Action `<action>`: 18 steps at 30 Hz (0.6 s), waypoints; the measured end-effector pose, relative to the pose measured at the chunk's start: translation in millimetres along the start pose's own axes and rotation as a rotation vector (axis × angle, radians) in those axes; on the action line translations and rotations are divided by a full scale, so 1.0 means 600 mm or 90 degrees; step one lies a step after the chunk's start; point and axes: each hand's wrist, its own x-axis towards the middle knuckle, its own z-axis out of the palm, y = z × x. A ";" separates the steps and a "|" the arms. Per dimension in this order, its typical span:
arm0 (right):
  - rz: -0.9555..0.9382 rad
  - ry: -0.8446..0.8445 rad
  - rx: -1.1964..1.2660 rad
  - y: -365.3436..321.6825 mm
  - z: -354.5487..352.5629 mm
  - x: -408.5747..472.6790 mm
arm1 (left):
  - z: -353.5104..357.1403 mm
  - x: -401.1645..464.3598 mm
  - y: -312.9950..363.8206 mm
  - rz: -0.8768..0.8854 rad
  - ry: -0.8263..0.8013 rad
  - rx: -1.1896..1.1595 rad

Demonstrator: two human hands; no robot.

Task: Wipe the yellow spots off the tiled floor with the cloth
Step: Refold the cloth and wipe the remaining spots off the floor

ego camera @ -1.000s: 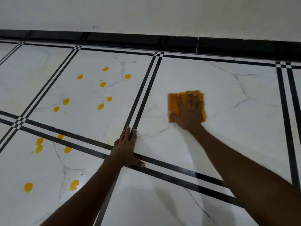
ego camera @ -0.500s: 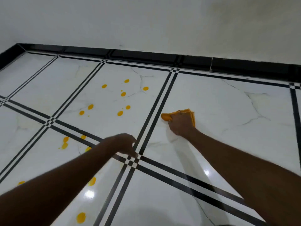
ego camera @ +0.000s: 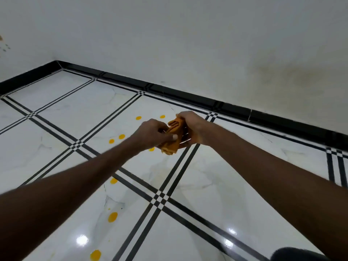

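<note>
An orange cloth (ego camera: 173, 137), bunched and folded into a thick wad, is held up in the air above the tiled floor (ego camera: 216, 178), clear of its surface. Both hands are closed on it. The left hand (ego camera: 153, 133) grips the nearer, lower part, with its thumb pressed across the fabric. The right hand (ego camera: 190, 127) wraps the farther, upper part from the other side. The two hands sit close together, touching or nearly touching around the cloth, with both bare forearms reaching in from the bottom corners of the view.

Below and to the left of the hands, yellow spots (ego camera: 121, 136) are scattered over the glossy white marble-look tiles. Several lie on the tile directly under the hands, toward the far edge of the floor, and larger ones (ego camera: 112, 217) lie on the tile nearer the bottom edge of the view. Double black lines divide the tiles. A black skirting strip (ego camera: 235, 108) runs along the floor's far edge, where it meets a plain white wall (ego camera: 188, 44).
</note>
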 end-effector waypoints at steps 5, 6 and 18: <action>-0.017 -0.006 0.073 0.002 -0.011 -0.034 | 0.020 0.016 0.006 0.000 0.033 -0.176; -0.021 0.026 0.060 0.006 -0.013 -0.036 | 0.020 0.018 0.011 0.009 -0.014 -0.191; -0.031 0.193 0.032 0.024 -0.031 -0.048 | 0.055 0.016 0.044 -0.010 -0.018 -0.173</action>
